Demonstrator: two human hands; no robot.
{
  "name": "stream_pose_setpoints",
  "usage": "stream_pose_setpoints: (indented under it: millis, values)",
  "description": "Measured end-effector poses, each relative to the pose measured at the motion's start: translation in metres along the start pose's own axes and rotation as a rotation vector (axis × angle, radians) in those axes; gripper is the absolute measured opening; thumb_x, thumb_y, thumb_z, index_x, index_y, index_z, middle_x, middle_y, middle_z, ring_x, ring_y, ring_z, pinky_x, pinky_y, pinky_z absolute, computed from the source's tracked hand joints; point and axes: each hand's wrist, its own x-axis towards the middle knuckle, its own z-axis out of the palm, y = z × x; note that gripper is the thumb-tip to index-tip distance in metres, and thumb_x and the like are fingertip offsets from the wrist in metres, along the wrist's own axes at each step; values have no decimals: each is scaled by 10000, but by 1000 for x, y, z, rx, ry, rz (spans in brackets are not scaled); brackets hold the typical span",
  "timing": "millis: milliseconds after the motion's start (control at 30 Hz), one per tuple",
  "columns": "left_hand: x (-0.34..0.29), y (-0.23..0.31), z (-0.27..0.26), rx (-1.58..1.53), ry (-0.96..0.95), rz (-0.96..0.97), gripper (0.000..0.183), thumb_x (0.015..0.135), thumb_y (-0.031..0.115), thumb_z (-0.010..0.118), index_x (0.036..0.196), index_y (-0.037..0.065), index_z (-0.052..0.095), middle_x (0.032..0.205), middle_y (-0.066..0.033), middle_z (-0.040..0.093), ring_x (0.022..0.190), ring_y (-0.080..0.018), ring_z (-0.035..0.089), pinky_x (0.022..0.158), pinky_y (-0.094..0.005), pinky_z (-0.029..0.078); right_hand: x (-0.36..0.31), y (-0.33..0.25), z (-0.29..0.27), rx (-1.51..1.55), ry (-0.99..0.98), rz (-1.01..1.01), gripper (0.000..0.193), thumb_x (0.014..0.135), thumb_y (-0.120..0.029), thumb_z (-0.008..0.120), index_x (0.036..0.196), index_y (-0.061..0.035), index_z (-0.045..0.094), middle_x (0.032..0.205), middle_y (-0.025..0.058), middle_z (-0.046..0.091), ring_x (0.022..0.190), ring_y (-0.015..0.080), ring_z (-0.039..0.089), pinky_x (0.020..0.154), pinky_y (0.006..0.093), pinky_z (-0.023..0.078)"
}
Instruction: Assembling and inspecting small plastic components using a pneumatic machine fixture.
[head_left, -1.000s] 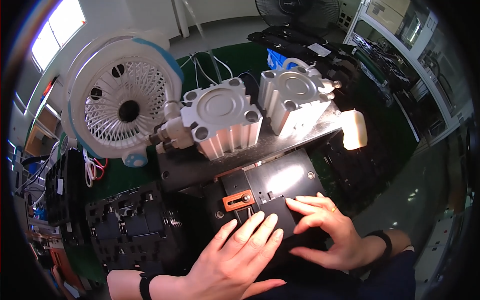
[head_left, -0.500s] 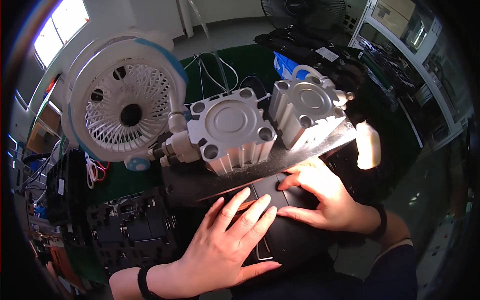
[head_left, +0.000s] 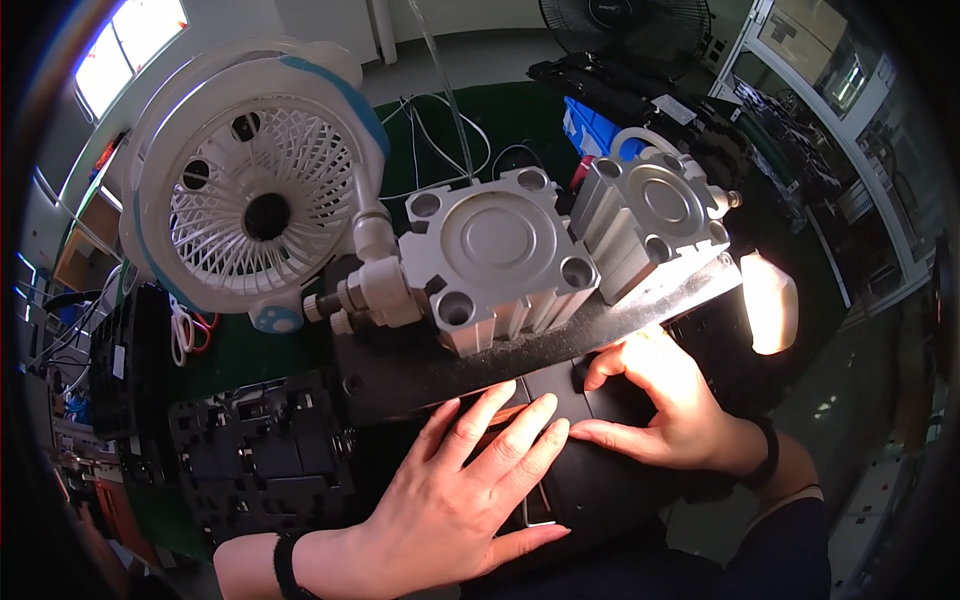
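A flat black plastic part lies in front of me, its far end reaching under the edge of a dark metal plate. My left hand rests palm down on the part, fingers stretched and spread beside a slot with a thin metal edge. Next to the plate's near edge, my right hand has its thumb on the part and its index finger bent over a small dark piece. Thumb and index finger are apart; the other right fingers are partly hidden. Two silver pneumatic cylinders stand on the plate.
A white and blue fan stands at the left, with scissors below it. Black moulded parts lie left of my hand. A bright lamp lights the right side; a blue bin and more black parts stand farther back.
The whole view has shifted, so the cylinders and fan appear slightly displaced. My right index finger is bent more over the small dark piece. My left hand keeps its pose.
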Motion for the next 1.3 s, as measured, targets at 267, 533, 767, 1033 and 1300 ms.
stream_pose_setpoints:
  millis: [267,533,767,1033,1300]
  values:
    - [-1,0,-2,-122,96,7,662,819,470,653,1297,35,508,1353,-169,438,1262,-370,390,1033,-495,345,-2,-2,-2,2,22,-44,363,696,-128,808,972,-52,584,1117,131,581,1075,295,546,903,370,436]
    - [-3,8,-16,-460,348,-207,379,803,164,733,1107,-2,581,917,-117,612,701,-182,617,649,-286,507,-9,-20,-8,1046,94,475,375,748,134,688,992,-39,462,1000,70,525,866,126,614,739,258,550]
    - [2,5,-2,-1221,174,-432,180,888,130,665,933,-44,653,741,15,609,649,-37,576,594,-196,482,-9,-29,-3,1150,-119,495,404,864,-21,651,1249,19,533,1088,58,624,915,77,588,810,228,499]
    - [-20,15,-12,-1237,149,-531,178,888,147,666,942,-22,652,726,25,612,637,-42,574,599,-202,482,-4,-45,8,1162,-282,527,382,892,-30,611,1266,-16,532,1181,55,593,968,91,593,805,254,507]
    - [-96,2,-29,-1102,386,-668,200,880,92,653,1012,-55,614,755,-14,637,636,-60,591,584,-206,459,-14,-50,-4,762,-87,353,518,812,-1,680,1297,-26,499,981,48,577,847,102,570,759,244,504]
